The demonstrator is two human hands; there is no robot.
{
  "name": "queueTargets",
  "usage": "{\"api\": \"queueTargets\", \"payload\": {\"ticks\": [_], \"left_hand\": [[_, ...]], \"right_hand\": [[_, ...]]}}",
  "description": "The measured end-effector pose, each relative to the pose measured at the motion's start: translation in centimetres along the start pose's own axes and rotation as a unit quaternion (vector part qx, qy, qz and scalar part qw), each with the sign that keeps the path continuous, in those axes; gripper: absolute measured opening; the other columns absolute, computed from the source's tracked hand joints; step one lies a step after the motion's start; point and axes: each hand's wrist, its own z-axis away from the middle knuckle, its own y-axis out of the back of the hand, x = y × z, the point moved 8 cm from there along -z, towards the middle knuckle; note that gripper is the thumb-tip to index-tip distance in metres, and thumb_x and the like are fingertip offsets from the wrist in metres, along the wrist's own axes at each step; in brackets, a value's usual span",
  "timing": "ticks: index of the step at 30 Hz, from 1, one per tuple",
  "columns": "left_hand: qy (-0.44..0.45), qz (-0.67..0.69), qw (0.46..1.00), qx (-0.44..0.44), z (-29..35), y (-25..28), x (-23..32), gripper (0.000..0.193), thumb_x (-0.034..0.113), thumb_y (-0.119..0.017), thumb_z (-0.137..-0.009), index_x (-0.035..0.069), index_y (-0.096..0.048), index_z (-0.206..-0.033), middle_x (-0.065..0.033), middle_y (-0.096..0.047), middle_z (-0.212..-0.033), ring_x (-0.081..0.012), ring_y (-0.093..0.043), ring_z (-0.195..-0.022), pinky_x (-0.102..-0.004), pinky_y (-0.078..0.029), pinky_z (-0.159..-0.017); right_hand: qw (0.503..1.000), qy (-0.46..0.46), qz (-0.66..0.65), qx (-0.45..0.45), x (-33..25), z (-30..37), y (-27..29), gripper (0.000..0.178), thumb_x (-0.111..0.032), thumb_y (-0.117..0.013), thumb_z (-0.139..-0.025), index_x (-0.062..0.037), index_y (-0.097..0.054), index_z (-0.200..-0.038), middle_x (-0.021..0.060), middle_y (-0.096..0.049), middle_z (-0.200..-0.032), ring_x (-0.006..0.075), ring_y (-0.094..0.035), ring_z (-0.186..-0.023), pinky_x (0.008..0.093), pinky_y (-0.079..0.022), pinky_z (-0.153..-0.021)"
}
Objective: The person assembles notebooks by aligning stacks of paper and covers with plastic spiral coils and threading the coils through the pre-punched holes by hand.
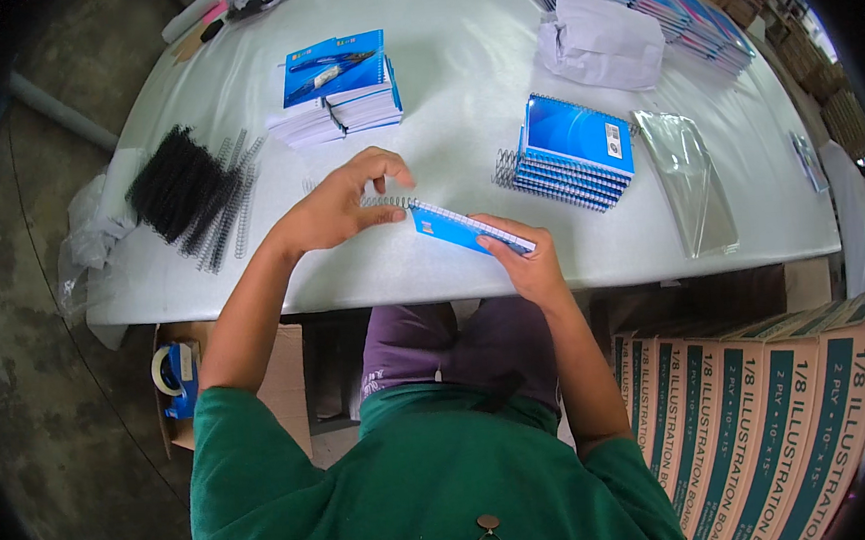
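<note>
The right hand (529,263) pinches the near corner of a small blue spiral notepad (465,230), held just above the white table (460,87). The notepad's long axis runs from that grip up and leftward to the left hand (340,204), whose curled fingertips close on the wire coil (385,202) at the far end. The left hand is nearer the coil. Whether the coil is fully threaded is too small to tell. Black binding coils (186,192) lie farther left.
</note>
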Motion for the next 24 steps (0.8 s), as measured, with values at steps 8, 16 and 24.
{"api": "queueTargets", "payload": {"ticks": [8,16,24], "left_hand": [[-0.090,-0.381,0.920,-0.026,0.2,-1.7,5.7,0.038,0.014,-0.070,-0.072,0.012,-0.052,-0.106,-0.0067,-0.054,-0.111,-0.0246,-0.051,-0.098,-0.0396,-0.034,-0.088],[-0.137,-0.471,0.865,0.107,1.7,-2.8,5.5,0.070,0.041,-0.068,-0.071,0.004,-0.042,-0.124,-0.0189,-0.039,-0.132,-0.0381,-0.031,-0.126,-0.0500,-0.020,-0.103],[-0.228,-0.537,0.756,0.295,6.9,-4.2,3.5,0.107,0.078,-0.040,-0.070,-0.002,-0.025,-0.138,-0.0327,-0.008,-0.144,-0.0506,-0.001,-0.133,-0.0665,0.006,-0.099]], "right_hand": [[0.998,0.041,0.045,0.012,-0.6,1.1,-0.9,0.026,0.000,-0.059,-0.082,-0.0007,-0.063,-0.108,0.0137,-0.067,-0.098,0.0140,-0.063,-0.083,0.0246,-0.048,-0.073],[0.989,0.101,0.104,0.038,-1.9,2.0,-2.1,0.030,0.004,-0.059,-0.079,-0.0040,-0.064,-0.107,0.0159,-0.066,-0.099,0.0213,-0.066,-0.084,0.0270,-0.050,-0.071],[0.978,0.168,0.118,0.030,-2.7,3.5,-3.7,0.038,0.010,-0.054,-0.074,-0.0039,-0.062,-0.109,0.0171,-0.063,-0.105,0.0278,-0.064,-0.093,0.0314,-0.051,-0.079]]}}
